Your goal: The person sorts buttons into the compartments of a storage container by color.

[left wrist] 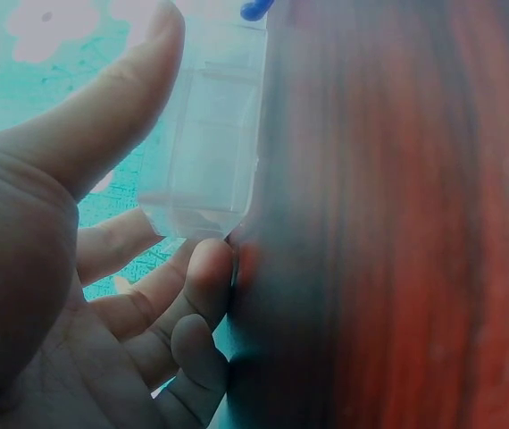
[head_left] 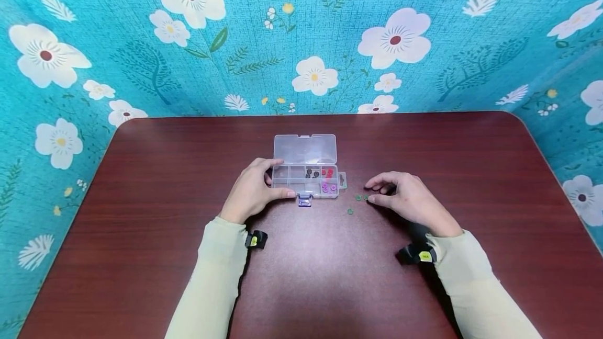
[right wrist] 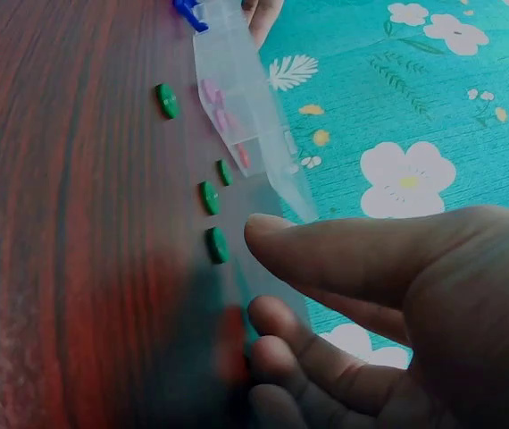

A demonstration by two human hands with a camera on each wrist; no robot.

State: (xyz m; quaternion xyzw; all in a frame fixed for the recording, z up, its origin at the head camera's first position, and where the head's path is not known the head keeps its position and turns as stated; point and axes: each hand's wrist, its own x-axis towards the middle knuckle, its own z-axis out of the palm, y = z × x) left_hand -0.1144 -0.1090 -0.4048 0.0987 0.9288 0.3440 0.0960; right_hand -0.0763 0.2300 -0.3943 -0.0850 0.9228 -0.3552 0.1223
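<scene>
A clear plastic compartment box lies with its lid raised at the back. My left hand grips its left end, thumb along the front edge and fingers at the far side. Dark buttons, red buttons and purple buttons sit in separate compartments toward the right. Several green buttons are on the table right of the box. My right hand hovers close by them, fingers loosely bent, thumb tip beside the nearest button; nothing shows between thumb and fingers.
A blue latch sticks out from the box's front edge, and a clear hanging tab from its right end. The dark red-brown wooden table meets a teal floral cloth behind. Black straps circle both wrists.
</scene>
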